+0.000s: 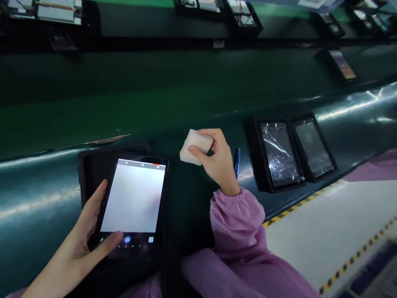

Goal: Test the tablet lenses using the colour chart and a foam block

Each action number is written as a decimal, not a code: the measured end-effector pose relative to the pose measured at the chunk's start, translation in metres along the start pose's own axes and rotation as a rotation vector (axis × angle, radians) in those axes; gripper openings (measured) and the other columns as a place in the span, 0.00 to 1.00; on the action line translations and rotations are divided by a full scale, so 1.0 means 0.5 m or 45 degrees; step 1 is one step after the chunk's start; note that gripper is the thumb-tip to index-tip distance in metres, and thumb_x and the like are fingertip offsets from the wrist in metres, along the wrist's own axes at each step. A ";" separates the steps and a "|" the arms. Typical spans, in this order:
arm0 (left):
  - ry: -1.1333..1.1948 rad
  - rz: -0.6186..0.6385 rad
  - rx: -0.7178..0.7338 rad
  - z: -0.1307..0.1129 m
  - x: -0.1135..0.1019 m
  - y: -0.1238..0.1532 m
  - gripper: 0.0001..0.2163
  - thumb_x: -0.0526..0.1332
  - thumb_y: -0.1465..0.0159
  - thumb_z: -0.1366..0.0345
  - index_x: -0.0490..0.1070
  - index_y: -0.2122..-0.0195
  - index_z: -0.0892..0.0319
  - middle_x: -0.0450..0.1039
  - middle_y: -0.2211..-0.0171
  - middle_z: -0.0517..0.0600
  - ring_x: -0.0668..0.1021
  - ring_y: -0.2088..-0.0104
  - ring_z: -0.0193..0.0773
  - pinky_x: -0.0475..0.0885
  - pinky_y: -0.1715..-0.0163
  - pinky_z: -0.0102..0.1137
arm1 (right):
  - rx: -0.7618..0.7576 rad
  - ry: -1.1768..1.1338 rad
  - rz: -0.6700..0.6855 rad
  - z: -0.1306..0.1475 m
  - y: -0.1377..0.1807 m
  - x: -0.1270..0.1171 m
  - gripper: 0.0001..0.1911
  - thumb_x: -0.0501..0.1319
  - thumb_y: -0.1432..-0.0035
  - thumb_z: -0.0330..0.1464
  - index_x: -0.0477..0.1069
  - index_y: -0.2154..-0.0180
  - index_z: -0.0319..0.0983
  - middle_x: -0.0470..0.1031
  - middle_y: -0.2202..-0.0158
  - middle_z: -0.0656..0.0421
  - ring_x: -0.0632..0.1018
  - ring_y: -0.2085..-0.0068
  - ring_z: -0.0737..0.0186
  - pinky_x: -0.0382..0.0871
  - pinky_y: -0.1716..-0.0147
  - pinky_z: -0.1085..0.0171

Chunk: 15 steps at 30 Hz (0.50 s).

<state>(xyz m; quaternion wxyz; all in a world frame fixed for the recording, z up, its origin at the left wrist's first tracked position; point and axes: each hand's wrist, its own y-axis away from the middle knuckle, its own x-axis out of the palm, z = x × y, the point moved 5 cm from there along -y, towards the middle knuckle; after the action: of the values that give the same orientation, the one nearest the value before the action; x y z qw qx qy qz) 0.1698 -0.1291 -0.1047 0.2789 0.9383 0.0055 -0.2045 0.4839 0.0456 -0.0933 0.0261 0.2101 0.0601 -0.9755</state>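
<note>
Steadying the lit tablet over the near side of the tabletop with the left hand, with fingers along its left edge and thumb across its lower left front. Partly covering a black tray behind it; cannot tell whether resting on that tray or raised a little. Pinching a white pad between thumb and fingers of the right hand, just beyond the tablet's upper right corner and apart from it.

To handle both well, support the tablet by its frame and shift the thumb away from the icons, lest a stray press register. Pinch the pad lightly, without crumpling, and leave its underside free of fingertips. Mind the blue pen beside the right wrist, and stay clear of the two framed screens farther right.
</note>
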 end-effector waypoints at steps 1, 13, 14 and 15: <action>0.021 0.028 -0.018 -0.008 0.003 0.007 0.46 0.70 0.41 0.43 0.47 0.26 0.30 0.53 0.25 0.39 0.61 0.27 0.55 0.53 0.30 0.53 | -0.052 -0.038 -0.049 0.006 0.001 0.007 0.19 0.72 0.38 0.41 0.70 0.50 0.45 0.76 0.50 0.57 0.80 0.55 0.54 0.78 0.59 0.57; 0.014 0.052 0.059 -0.013 0.007 0.006 0.49 0.73 0.41 0.52 0.43 0.25 0.30 0.51 0.24 0.41 0.58 0.26 0.57 0.63 0.34 0.54 | -0.477 -0.087 -0.202 0.071 0.024 0.087 0.12 0.65 0.30 0.38 0.66 0.50 0.46 0.72 0.44 0.53 0.77 0.42 0.50 0.80 0.51 0.50; 0.013 0.059 0.068 -0.010 0.006 0.005 0.50 0.74 0.42 0.52 0.43 0.25 0.29 0.51 0.24 0.41 0.58 0.26 0.57 0.65 0.35 0.54 | -0.499 -0.078 -0.180 0.075 0.026 0.093 0.12 0.65 0.30 0.38 0.66 0.50 0.46 0.73 0.44 0.53 0.78 0.42 0.50 0.80 0.51 0.50; 0.014 0.072 0.071 -0.008 0.006 0.005 0.50 0.74 0.42 0.52 0.43 0.25 0.29 0.51 0.24 0.41 0.58 0.26 0.57 0.67 0.36 0.53 | -0.526 -0.068 -0.161 0.079 0.027 0.098 0.11 0.65 0.30 0.38 0.66 0.50 0.46 0.73 0.44 0.53 0.78 0.42 0.50 0.80 0.50 0.49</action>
<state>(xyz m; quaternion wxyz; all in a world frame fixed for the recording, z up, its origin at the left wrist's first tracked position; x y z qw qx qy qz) 0.1742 -0.1293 -0.1015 0.2585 0.9465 -0.0251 -0.1914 0.4241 0.0258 -0.0792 0.0090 0.1701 0.2710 -0.9474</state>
